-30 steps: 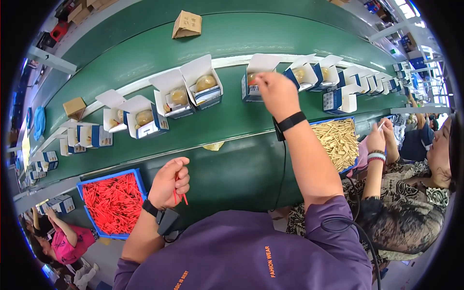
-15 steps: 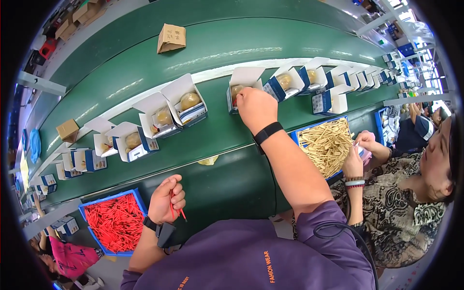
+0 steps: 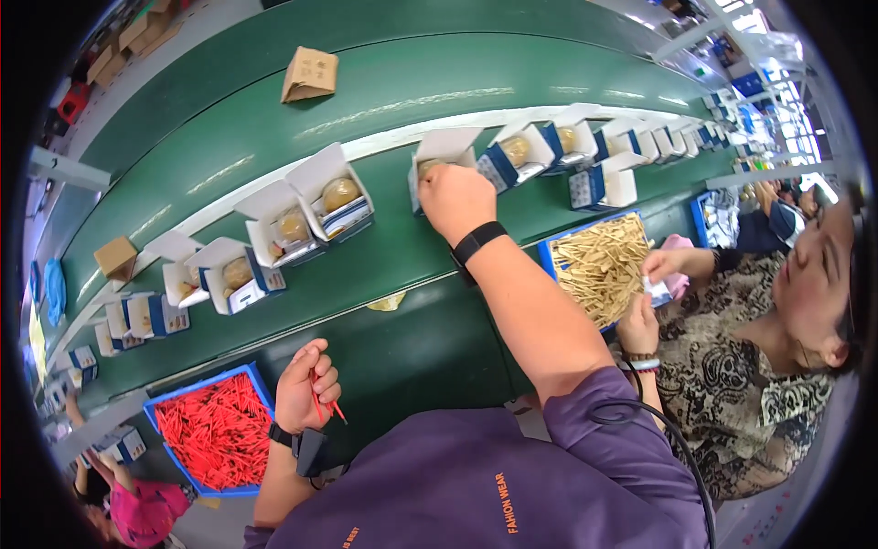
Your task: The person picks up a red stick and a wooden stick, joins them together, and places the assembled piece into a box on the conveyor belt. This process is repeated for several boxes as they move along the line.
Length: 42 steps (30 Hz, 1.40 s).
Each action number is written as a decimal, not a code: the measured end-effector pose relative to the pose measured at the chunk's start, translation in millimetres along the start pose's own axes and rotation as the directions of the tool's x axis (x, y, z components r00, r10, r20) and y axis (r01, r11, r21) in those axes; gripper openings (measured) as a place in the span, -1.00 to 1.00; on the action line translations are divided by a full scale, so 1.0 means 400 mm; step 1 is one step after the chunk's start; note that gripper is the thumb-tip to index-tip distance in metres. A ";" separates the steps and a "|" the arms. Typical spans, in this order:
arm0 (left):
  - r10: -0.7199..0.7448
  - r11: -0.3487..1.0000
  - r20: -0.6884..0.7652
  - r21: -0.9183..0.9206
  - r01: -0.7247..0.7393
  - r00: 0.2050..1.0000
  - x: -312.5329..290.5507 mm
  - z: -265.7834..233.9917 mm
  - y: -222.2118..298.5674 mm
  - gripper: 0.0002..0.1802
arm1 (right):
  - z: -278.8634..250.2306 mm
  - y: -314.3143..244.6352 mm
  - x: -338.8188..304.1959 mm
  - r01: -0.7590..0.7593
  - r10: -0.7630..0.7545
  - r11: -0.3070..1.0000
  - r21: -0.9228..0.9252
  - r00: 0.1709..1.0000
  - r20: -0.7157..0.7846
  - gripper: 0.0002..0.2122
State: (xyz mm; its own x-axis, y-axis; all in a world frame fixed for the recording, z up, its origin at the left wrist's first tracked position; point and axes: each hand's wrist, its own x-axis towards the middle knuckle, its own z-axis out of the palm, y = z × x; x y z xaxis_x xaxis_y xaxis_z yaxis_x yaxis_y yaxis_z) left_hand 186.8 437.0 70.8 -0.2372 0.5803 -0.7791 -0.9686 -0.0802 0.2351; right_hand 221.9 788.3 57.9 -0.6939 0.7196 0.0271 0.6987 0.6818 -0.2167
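Sticks (image 3: 317,401), thin and red, in left hand (image 3: 305,386), tips outside.

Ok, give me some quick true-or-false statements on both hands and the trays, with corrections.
1. The left hand holds red sticks. True.
2. The right hand is at an open box. True.
3. The left hand is inside the red-stick tray. False: it is to the right of the red-stick tray.
4. The pale-stick tray is on the person's left. False: the pale-stick tray is on the right.
5. A yellowish scrap lies between the two trays. True.
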 end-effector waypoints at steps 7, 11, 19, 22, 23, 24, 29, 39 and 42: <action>0.066 0.998 -0.007 -0.010 -0.066 0.998 -0.022 -0.035 -0.003 -0.85 | -0.088 0.262 -0.031 0.132 0.636 0.430 0.893 0.658 -0.403 -0.86; 0.097 0.995 -0.037 0.007 -0.097 0.995 -0.001 -0.025 -0.006 -0.85 | -0.053 0.598 -0.063 0.094 0.934 0.204 0.974 0.281 -0.223 -0.85; 0.127 0.992 -0.057 0.014 -0.127 0.990 -0.019 0.041 -0.030 -0.85 | -0.044 0.546 -0.096 -0.066 0.868 0.414 0.908 0.328 -0.372 -0.89; 0.043 0.999 -0.009 0.030 -0.043 0.999 0.002 0.051 -0.025 -0.84 | -0.172 0.315 -0.136 0.159 0.508 0.554 0.817 0.713 -0.483 -0.92; 0.060 0.998 -0.027 0.028 -0.059 0.998 0.000 0.049 -0.028 -0.84 | -0.189 0.241 -0.142 0.184 0.289 0.665 0.724 0.830 -0.477 -0.93; 0.073 0.997 -0.039 0.033 -0.071 0.997 -0.010 0.049 -0.029 -0.84 | -0.190 0.180 -0.124 0.306 0.053 0.774 0.555 0.841 -0.538 -0.93; 0.098 0.993 -0.029 0.066 -0.096 0.995 -0.013 0.067 -0.032 -0.85 | -0.067 0.087 0.012 0.389 -0.342 0.893 0.228 0.914 -0.219 -0.88; 0.114 0.993 -0.075 0.049 -0.110 0.991 -0.011 0.011 -0.043 -0.84 | -0.064 0.087 0.013 0.458 -0.455 0.880 0.124 0.889 -0.050 -0.87; 0.104 0.993 -0.083 0.066 -0.098 0.991 0.007 0.029 -0.039 -0.85 | -0.046 0.062 0.031 0.421 -0.421 0.906 0.043 0.907 -0.005 -0.88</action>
State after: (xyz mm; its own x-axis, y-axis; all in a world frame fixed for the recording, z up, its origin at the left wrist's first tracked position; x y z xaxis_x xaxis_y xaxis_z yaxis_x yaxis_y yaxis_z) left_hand 202.1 449.2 71.6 -0.3416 0.4995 -0.7961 -0.9336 -0.0832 0.3484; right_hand 233.7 816.4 70.8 -0.9227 0.3659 0.1210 0.3331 0.9151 -0.2272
